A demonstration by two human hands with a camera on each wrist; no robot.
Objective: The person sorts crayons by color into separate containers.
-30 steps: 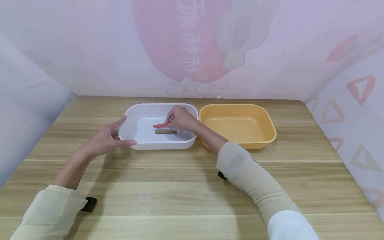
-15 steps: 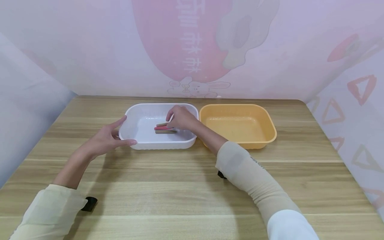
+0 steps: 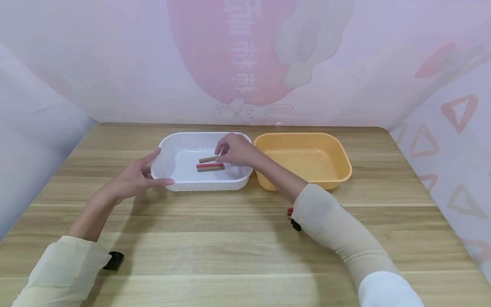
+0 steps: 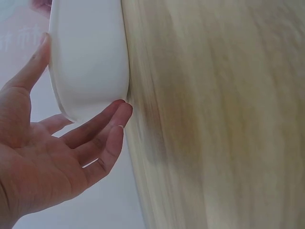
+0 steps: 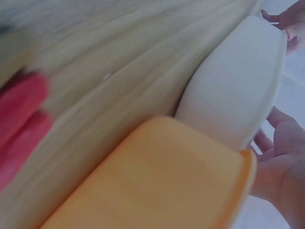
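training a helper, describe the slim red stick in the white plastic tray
On the wood-grain table, find the white rounded plastic tray. Inside, the slim red stick lies between two brown sticks and is the only red one visible there.

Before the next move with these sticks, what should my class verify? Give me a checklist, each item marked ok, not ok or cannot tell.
1. White basin steadied: ok; the left hand holds its left end.
2. Red stick beside the lower brown stick: ok; they lie side by side.
3. Upper brown stick lined up with that pair: not ok; it slants, with a gap at its left end.
4. Upper brown stick free of the right hand: cannot tell; the fingertips hide its right end.
5. Orange basin upright: ok; it stands right of the white basin.
6. Red pieces by the right sleeve counted: cannot tell; they are partly hidden.
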